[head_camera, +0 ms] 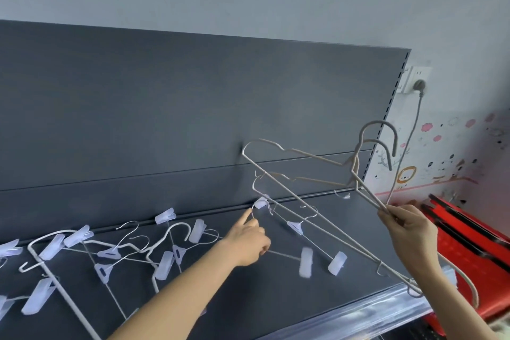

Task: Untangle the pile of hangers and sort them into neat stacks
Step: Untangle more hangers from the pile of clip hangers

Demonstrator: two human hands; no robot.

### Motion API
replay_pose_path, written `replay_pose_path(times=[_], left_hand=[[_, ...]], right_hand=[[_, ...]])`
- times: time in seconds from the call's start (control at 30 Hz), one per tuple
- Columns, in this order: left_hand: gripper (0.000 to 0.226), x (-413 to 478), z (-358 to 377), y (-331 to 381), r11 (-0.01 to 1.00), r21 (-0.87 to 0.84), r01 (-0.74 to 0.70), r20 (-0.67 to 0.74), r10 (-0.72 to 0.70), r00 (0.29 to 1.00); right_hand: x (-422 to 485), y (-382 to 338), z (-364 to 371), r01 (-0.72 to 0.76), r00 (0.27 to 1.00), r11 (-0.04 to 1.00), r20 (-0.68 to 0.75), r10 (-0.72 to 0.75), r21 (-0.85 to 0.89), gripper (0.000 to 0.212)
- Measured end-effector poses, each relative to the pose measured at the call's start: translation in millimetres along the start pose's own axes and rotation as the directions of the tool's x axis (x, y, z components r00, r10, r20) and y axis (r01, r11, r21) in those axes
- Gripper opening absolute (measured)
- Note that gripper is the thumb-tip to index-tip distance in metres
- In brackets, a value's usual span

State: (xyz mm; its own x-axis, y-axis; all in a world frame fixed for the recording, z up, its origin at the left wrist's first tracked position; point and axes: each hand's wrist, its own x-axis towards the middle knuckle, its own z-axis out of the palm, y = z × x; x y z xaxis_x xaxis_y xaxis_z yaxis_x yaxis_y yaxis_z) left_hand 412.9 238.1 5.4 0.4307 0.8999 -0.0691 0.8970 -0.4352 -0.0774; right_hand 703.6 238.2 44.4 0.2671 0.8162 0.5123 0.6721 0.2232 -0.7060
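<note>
My right hand (408, 232) grips two white wire hangers (309, 154) by their lower bars and holds them up, tilted, above the dark grey shelf (276, 298). Their hooks (378, 138) point up to the right. Thin clip hangers with pale plastic clips (336, 263) dangle tangled beneath them. My left hand (248, 243) pinches the wire of one clip hanger (284, 255), forefinger pointing up at a clip (260, 203). A tangled pile of clip hangers and a white wire hanger (110, 257) lies on the shelf at the left.
The shelf has a dark grey back panel (193, 105) and a clear plastic front strip (372, 315). A red basket (469, 243) stands at the right. A wall socket with a plugged-in cable (419, 85) hangs beside the panel's right edge.
</note>
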Motion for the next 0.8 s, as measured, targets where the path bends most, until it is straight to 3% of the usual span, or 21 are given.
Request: replay_pose_path(times=[0.17, 0.33, 0.43, 0.57, 0.73, 0.8], left_hand=[[0.029, -3, 22, -4, 1.000, -0.010, 0.000, -0.052, 0.000, 0.999], [0.023, -17, 26, -5, 0.966, -0.245, 0.085, -0.297, -0.158, 0.942], [0.024, -30, 20, -15, 0.961, -0.246, 0.128, -0.541, -0.246, 0.804], [0.035, -51, -8, -25, 0.953, -0.244, 0.182, -0.719, -0.303, 0.626], [0.041, -91, -54, -44, 0.917, -0.201, 0.344, -0.844, -0.341, 0.414], [0.055, -113, -71, -55, 0.874, -0.135, 0.466, -0.856, -0.340, 0.390]], right_hand=[[-5, -6, 8, -0.034, 0.998, 0.993, 0.061, 0.027, 0.111, 0.007], [-4, -22, 16, -0.019, 0.998, 0.985, 0.067, 0.008, 0.171, 0.006], [0, -35, 18, 0.016, 0.998, 0.981, 0.054, -0.027, 0.195, 0.008], [6, -59, 25, 0.048, 0.984, 0.954, 0.148, -0.095, 0.295, 0.018], [8, -103, 41, 0.083, 0.897, 0.936, 0.383, -0.219, 0.341, 0.019], [1, -124, 52, 0.119, 0.836, 0.929, 0.470, -0.284, 0.350, 0.018]])
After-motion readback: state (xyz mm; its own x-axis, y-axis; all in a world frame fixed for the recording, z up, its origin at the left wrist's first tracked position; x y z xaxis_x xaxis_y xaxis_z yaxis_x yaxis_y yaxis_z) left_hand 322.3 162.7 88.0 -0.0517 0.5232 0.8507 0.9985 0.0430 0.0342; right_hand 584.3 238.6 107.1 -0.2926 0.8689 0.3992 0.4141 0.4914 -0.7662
